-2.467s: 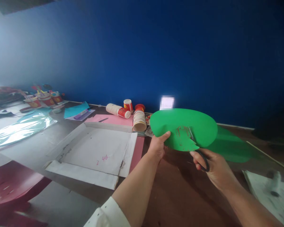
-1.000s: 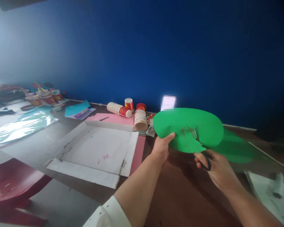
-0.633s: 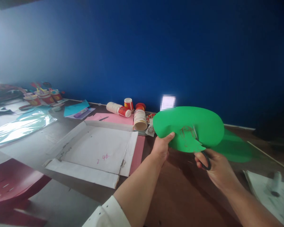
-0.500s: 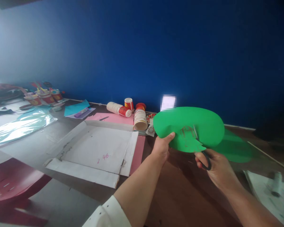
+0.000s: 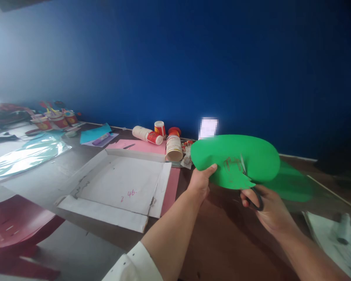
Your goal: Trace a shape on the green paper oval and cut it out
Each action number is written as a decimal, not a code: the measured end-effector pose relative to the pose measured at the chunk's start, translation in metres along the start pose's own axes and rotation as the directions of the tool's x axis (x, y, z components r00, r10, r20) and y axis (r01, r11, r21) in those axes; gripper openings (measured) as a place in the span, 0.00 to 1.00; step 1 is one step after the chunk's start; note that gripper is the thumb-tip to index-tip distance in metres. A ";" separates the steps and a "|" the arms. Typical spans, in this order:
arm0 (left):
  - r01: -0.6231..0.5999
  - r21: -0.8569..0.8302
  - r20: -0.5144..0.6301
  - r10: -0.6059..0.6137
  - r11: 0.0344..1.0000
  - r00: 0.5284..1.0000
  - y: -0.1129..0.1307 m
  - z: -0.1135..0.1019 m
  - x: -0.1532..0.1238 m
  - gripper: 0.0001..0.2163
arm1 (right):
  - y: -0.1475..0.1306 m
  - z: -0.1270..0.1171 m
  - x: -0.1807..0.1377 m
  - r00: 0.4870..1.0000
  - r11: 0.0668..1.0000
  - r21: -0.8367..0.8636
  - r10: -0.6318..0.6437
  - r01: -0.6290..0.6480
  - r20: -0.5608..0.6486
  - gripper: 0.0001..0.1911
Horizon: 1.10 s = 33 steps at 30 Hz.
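A smooth, deep-blue wall (image 5: 163, 58) fills the upper half of the frame, above a dark brown table (image 5: 222, 242). At lower left of centre lies a shallow white cardboard tray (image 5: 108, 179), its flaps creased, with pink handwriting inside. Behind it, a nested stack of ribbed-looking paper cups (image 5: 174, 146) lies on its side, open end forward. At the left, mid-height, red-and-white paper tubs (image 5: 58, 121) hold colourful sticks or tools, too blurred to identify. Right of centre, raised above the table, is a thin, bright green rounded sheet (image 5: 236, 150) with brown drawn lines and a jagged cut at its lower edge. The left hand (image 5: 199, 182) pinches its lower left, thumb on top. The right hand (image 5: 267, 205) grips black-handled scissors (image 5: 260, 198), blades parted at the cut.
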<state>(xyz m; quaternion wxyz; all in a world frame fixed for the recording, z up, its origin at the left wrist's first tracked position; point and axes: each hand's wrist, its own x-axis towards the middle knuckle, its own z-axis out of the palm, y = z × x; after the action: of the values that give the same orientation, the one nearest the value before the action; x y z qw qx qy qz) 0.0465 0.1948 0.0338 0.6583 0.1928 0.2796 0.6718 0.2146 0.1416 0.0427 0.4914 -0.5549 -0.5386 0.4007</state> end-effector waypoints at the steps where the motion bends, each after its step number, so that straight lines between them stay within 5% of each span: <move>1: 0.001 -0.004 0.011 -0.001 1.000 1.000 -0.001 0.000 0.000 0.24 | 0.001 0.000 0.000 1.000 1.000 0.010 0.002 -0.002 0.000 0.20; 33: -0.004 -0.012 0.025 0.004 1.000 1.000 0.004 0.002 -0.001 0.25 | 0.014 -0.011 0.006 1.000 0.998 0.052 0.031 -0.031 -0.001 0.20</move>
<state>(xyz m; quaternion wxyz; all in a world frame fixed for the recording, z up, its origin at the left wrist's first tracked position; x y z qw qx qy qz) 0.0443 0.1941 0.0378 0.6615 0.1978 0.2668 0.6724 0.2282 0.1470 0.0320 0.4996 -0.5507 -0.5189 0.4218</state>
